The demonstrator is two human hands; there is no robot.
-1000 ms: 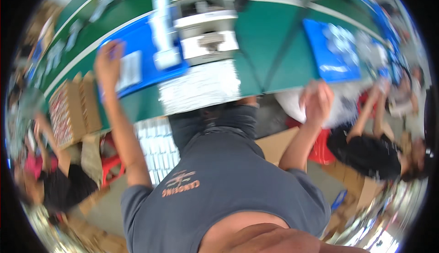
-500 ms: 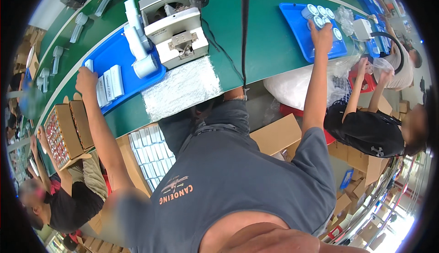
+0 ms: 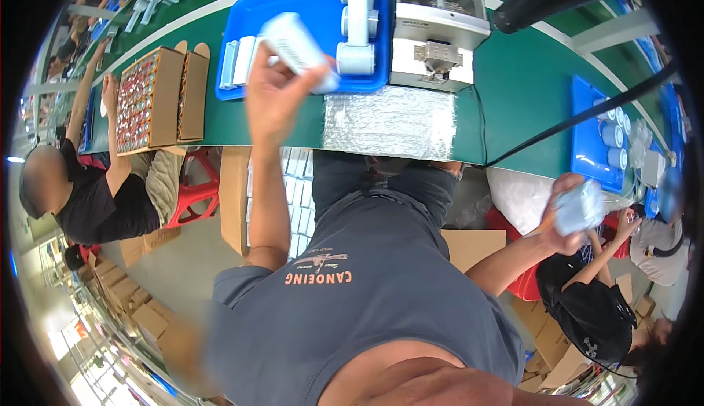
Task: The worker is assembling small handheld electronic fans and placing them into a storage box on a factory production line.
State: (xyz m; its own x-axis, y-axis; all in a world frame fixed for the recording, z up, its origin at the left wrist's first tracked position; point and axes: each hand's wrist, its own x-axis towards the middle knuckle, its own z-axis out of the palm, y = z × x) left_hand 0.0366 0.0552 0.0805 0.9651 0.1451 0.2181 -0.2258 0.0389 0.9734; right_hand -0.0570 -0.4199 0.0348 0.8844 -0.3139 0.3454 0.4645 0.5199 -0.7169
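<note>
My left hand (image 3: pixel 270 105) is closed around a slim white carton (image 3: pixel 297 45) with print on its side, raised and tilted above the blue tray (image 3: pixel 257 17). Two or so similar pale cartons (image 3: pixel 238 63) stand at that tray's left end. Pale blue handled parts with round heads (image 3: pixel 357 58) lie at its right end. Off to the right, in front of the table edge, my right hand (image 3: pixel 563 237) grips a pale blue rounded piece (image 3: pixel 579 208), blurred by motion. Near it is a second blue tray (image 3: pixel 587 105) with several pale blue round pieces (image 3: pixel 613 134).
A white bench machine (image 3: pixel 433 61) stands right of the left tray, with bubble wrap (image 3: pixel 389 121) before it. A black cable (image 3: pixel 579 120) crosses the right side. Below the table is a carton of pale boxes (image 3: pixel 297 200). Co-workers sit at both sides.
The view has turned, shifting the table rightward in the picture. My left hand has lifted a white carton from the left tray. My right hand has left the right tray, holding a pale blue piece.
</note>
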